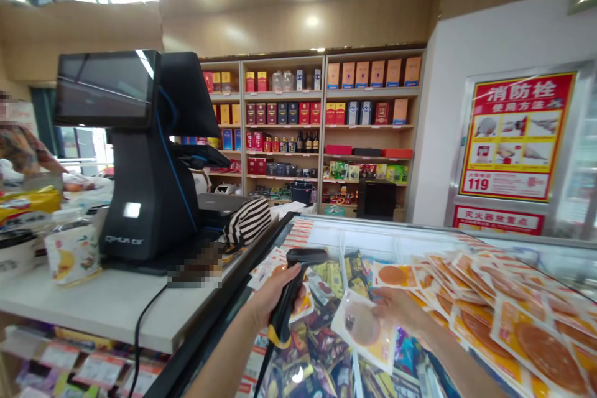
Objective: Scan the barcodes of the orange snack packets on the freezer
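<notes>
My left hand [269, 293] grips a black barcode scanner [305, 256] with yellow trim at its handle's lower end, and a dark cord hangs from it. The scanner's head is over the glass top of a chest freezer [321, 230]. My right hand [398, 310] pinches a flat, clear food packet [359, 323] by its right edge; a pale round disc shows inside. To the right, many similar packets [480, 323] with round orange-brown slices lie overlapping on the glass. Beneath the glass, several wrapped frozen treats [321, 342] fill the freezer.
A black cash register [149, 186] stands on the white counter [93, 311] at left, beside a printed cup [72, 252]. Its cable hangs over the counter's edge. Shelves of boxed goods [284, 115] line the back wall. A person [25, 149] stands at far left.
</notes>
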